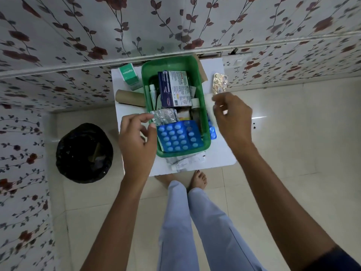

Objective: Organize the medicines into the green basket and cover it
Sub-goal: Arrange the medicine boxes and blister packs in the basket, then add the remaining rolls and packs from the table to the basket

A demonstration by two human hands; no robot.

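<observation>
The green basket (172, 61) stands on the white surface (218, 153), already full, so the silver strip (165, 116) pinched by the left hand (136, 137) at its rim may slip out; whether the blurred right hand (232, 116) holds the gold strip (219, 83) cannot be told.

Left hand (136, 139) and right hand (233, 118) extended forward, both loosely curled.

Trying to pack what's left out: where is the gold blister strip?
In the head view, the gold blister strip is at the white table's far right edge, right of the green basket, just beyond the right hand.
</observation>
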